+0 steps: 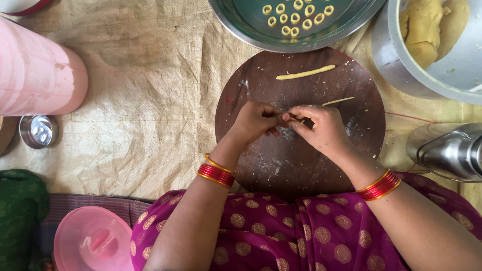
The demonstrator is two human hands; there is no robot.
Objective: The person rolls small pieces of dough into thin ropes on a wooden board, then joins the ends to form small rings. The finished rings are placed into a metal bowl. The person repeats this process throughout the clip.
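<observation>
My left hand (255,122) and my right hand (322,129) meet over a round dark wooden board (261,165). Both pinch the near end of a thin strand of yellow dough (337,101) that trails off to the right on the board. A thicker dough roll (305,72) lies at the board's far side. Beyond it a steel plate (241,25) holds several small dough rings (296,15). Red and gold bangles sit on both wrists.
A steel pot (396,60) with lumps of dough (432,27) stands at the top right. A shiny steel vessel (452,150) lies at the right, a pink container (35,70) and small steel lid (38,131) at the left, a pink lid (93,241) near my knee.
</observation>
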